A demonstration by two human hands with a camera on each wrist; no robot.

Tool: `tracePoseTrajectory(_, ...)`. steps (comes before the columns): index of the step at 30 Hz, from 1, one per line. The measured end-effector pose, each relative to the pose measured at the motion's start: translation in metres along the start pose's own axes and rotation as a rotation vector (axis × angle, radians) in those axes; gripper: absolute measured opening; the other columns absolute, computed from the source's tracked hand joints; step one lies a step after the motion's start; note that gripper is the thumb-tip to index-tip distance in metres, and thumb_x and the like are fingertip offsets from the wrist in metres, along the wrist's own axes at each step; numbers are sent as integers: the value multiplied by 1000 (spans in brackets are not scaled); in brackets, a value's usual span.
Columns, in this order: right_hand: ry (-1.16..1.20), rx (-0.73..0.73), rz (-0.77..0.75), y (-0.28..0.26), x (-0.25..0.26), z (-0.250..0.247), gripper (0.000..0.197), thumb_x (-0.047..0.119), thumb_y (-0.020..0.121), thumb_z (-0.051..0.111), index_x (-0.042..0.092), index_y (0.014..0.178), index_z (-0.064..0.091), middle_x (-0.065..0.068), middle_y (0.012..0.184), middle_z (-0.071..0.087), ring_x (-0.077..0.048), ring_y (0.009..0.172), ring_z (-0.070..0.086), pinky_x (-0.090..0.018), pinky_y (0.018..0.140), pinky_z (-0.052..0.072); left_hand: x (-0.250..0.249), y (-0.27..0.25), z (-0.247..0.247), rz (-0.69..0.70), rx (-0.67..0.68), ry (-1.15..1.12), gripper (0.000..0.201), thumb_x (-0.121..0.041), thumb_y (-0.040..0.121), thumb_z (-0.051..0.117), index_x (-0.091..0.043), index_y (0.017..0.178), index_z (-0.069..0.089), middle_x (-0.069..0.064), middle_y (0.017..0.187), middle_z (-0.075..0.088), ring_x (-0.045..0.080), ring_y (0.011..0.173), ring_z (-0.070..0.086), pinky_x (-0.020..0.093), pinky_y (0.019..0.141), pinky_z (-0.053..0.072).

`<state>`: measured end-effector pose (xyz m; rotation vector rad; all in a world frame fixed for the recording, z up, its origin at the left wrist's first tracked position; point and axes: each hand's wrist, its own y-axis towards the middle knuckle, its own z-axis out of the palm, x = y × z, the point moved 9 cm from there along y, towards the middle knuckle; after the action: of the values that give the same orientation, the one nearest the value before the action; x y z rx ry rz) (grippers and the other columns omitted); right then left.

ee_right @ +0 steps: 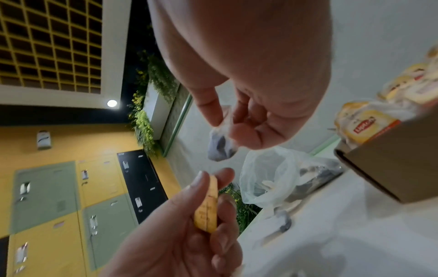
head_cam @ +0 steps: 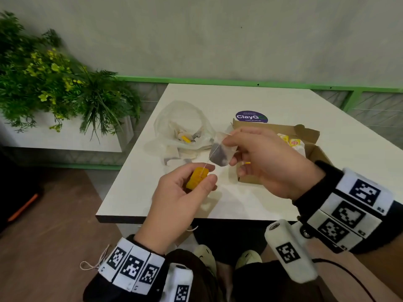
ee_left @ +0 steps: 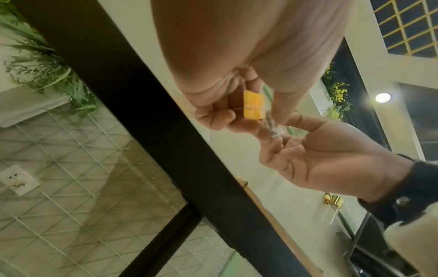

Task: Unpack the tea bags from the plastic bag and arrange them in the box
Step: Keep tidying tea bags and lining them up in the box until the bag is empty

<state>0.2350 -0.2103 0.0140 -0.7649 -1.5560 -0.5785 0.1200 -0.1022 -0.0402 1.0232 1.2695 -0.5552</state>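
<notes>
My right hand pinches the top of a tea bag with dark leaves, held in the air above the table's front. A white string runs from it down to its yellow tag, which my left hand pinches between thumb and fingers. The same tea bag and yellow tag show in the right wrist view, and the tag in the left wrist view. The clear plastic bag lies open behind with several tea bags inside and beside it. The cardboard box stands at the right, holding yellow-tagged tea bags.
The white table ends close to me at its front edge. A round purple sticker lies behind the box. A planter with green plants stands left of the table. A green-railed wall runs behind.
</notes>
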Motion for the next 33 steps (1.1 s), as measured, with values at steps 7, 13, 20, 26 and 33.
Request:
tracePoseTrajectory(7, 222, -57, 98, -1, -14, -1, 7, 17, 91, 54, 13, 93, 61, -11, 93, 71, -18, 69, 56, -30, 61, 40, -6, 6, -1, 2, 61, -55, 28, -29, 92, 52, -17, 98, 77, -1, 82, 68, 8, 67, 45, 18, 66, 39)
tracePoseTrajectory(13, 475, 11, 183, -1, -24, 4, 12, 14, 90, 44, 7, 95, 53, -18, 84, 70, -32, 73, 64, -35, 65, 55, -5, 15, -9, -6, 20, -26, 28, -26, 96, 50, -17, 95, 78, -5, 79, 70, 4, 66, 47, 22, 67, 38)
tracePoseTrajectory(20, 537, 18, 201, 0, -32, 9, 14, 2, 92, 43, 0, 89, 57, -17, 87, 70, -21, 58, 64, -26, 47, 52, -10, 16, -16, 106, -41, 101, 17, -18, 96, 68, -28, 87, 77, 2, 83, 74, 27, 74, 60, 18, 67, 48)
tracePoseTrajectory(26, 461, 28, 193, 0, -32, 9, 33, -5, 86, 34, 9, 106, 58, -9, 72, 49, -18, 52, 40, -24, 41, 28, -15, 17, -21, 110, -59, 114, 15, -31, 95, 67, -31, 86, 79, 8, 85, 74, 42, 85, 61, 40, 74, 53)
tracePoseTrajectory(33, 160, 172, 139, -7, -28, 27, 19, 17, 88, 70, 6, 104, 69, 2, 65, 45, -15, 56, 31, -23, 45, 16, -17, 16, -24, 66, -69, 57, 28, -29, 99, 58, -14, 90, 79, -4, 77, 73, 0, 59, 53, 13, 62, 41)
